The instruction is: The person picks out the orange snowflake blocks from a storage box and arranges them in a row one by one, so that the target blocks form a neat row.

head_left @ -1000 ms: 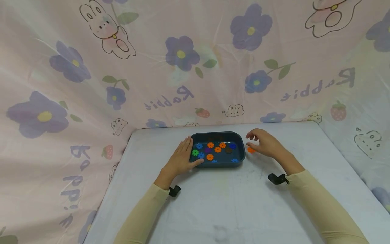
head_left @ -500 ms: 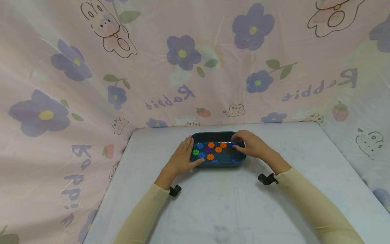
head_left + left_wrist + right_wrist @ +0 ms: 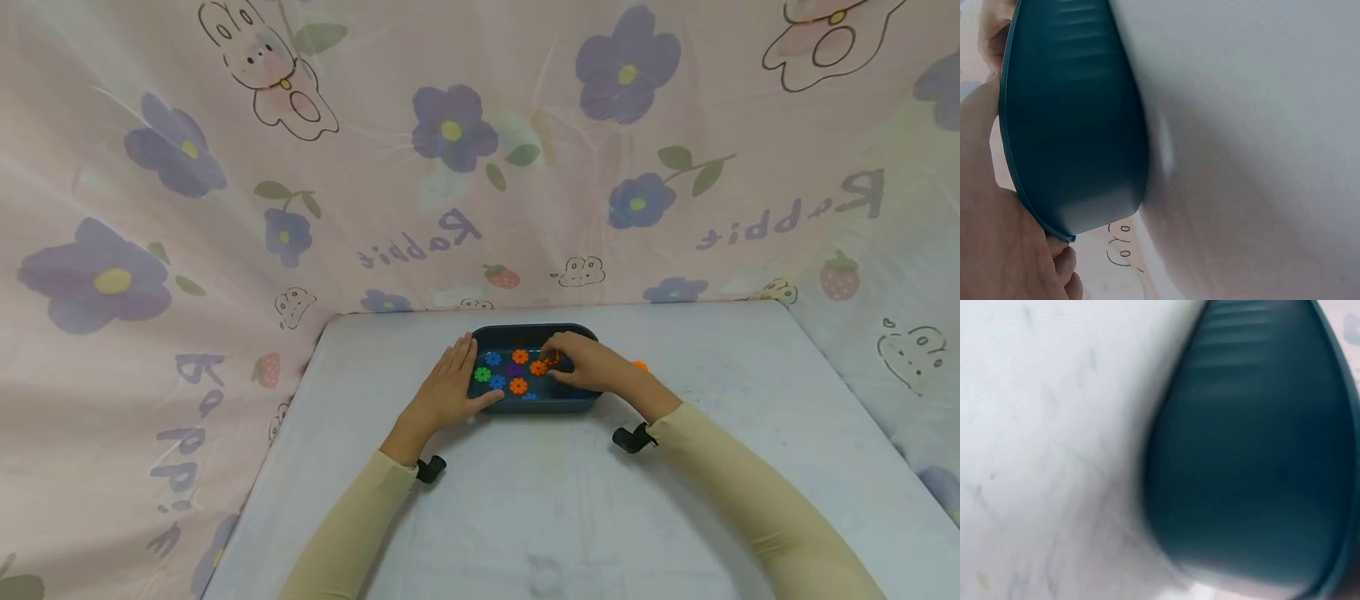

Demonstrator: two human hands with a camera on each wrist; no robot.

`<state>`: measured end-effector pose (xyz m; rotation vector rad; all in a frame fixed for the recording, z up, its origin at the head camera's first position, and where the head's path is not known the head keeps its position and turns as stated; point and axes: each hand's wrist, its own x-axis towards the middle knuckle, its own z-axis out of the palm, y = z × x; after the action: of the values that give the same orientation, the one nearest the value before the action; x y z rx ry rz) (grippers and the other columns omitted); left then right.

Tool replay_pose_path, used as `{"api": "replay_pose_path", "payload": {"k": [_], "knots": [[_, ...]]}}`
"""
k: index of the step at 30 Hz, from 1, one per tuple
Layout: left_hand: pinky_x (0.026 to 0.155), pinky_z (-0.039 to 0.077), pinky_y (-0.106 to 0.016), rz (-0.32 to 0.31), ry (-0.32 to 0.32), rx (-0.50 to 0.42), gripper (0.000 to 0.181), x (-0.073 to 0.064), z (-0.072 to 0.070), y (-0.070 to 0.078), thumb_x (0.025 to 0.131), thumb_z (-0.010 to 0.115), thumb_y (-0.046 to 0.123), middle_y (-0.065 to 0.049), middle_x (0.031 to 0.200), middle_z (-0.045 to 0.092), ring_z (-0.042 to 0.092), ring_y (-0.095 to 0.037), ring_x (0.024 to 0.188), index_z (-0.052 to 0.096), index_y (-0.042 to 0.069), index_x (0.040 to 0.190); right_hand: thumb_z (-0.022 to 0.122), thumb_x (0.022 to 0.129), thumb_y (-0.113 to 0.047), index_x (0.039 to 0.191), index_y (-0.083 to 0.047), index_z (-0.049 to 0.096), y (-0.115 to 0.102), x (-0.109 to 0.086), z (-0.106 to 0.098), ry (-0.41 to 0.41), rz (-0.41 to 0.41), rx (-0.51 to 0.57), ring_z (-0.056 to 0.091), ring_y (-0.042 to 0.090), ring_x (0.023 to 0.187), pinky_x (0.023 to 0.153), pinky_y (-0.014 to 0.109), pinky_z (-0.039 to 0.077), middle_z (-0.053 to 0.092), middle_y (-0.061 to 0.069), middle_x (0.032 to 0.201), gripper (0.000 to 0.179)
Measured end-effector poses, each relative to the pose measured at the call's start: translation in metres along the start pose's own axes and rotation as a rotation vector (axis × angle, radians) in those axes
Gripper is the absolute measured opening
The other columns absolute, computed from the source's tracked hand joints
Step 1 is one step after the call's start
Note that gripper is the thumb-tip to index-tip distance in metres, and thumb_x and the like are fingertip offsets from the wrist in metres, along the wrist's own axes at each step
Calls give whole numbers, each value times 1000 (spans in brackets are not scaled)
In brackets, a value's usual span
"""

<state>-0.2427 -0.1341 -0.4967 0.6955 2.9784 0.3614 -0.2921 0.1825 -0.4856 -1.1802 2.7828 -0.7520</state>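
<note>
A dark teal tray (image 3: 543,406) stands on the white table, holding several flower-shaped plastic pieces. Among these are an orange piece (image 3: 518,386), a green piece (image 3: 482,375) and a blue piece (image 3: 492,358). My left hand (image 3: 442,387) rests on the tray's left end, fingers stretched along the rim and thumb over the front edge. Over the tray's right half, my right hand (image 3: 588,364) reaches in with fingertips and thumb apart around another orange piece (image 3: 553,358); contact is unclear. The left wrist view shows the tray wall (image 3: 1079,125) beside my thumb and fingers.
One orange flower piece (image 3: 639,365) lies on the table (image 3: 525,500) right of the tray, partly behind my right wrist. A patterned curtain (image 3: 360,183) hangs behind and along both sides. The right wrist view is filled by the tray's outer wall (image 3: 1254,456) and white cloth.
My right hand has moved left from beside the orange piece on the table, across the tray's right rim, into the tray. My left hand and the tray have stayed put.
</note>
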Motion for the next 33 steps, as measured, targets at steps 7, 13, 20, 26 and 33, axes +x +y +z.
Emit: {"api": "replay_pose_path", "payload": {"k": [7, 13, 20, 26, 33], "knots": [[136, 1, -42, -4, -12, 10, 116, 1, 0, 0, 99, 42, 84, -11, 181, -7, -5, -25, 167, -2, 5, 172, 81, 98, -19, 127, -9, 71, -2, 12, 9, -71, 10, -5, 64, 19, 105, 95, 43, 59, 70, 4, 120, 32], [136, 5, -46, -1, -9, 9, 116, 1, 0, 0, 99, 42, 84, -11, 180, -7, -4, -26, 167, 0, 4, 172, 80, 99, -20, 135, -8, 68, -7, 18, 14, -129, 54, -6, 66, 21, 110, 98, 43, 59, 69, 7, 126, 40], [136, 0, -41, -4, -8, 4, 116, 1, 0, 0, 99, 43, 84, -10, 181, -7, -4, -25, 167, 1, 4, 172, 80, 99, -17, 132, -10, 69, -11, 26, 19, -177, 58, 15, 65, 22, 113, 103, 43, 59, 68, 5, 124, 36], [136, 4, -43, -4, -4, 7, 115, 0, -1, 1, 100, 44, 83, -11, 181, -6, -2, -26, 167, 1, 3, 172, 81, 99, -21, 131, -12, 70, -14, 34, 28, -218, 55, -14, 65, 21, 113, 103, 41, 59, 67, 3, 125, 35], [136, 4, -44, 4, -1, 15, 115, 0, 0, 0, 100, 43, 83, -15, 181, -2, 0, -29, 167, 3, 3, 172, 81, 98, -21, 125, -15, 73, -19, 38, 32, -232, 64, -22, 62, 17, 106, 100, 40, 58, 67, 2, 122, 28]]}}
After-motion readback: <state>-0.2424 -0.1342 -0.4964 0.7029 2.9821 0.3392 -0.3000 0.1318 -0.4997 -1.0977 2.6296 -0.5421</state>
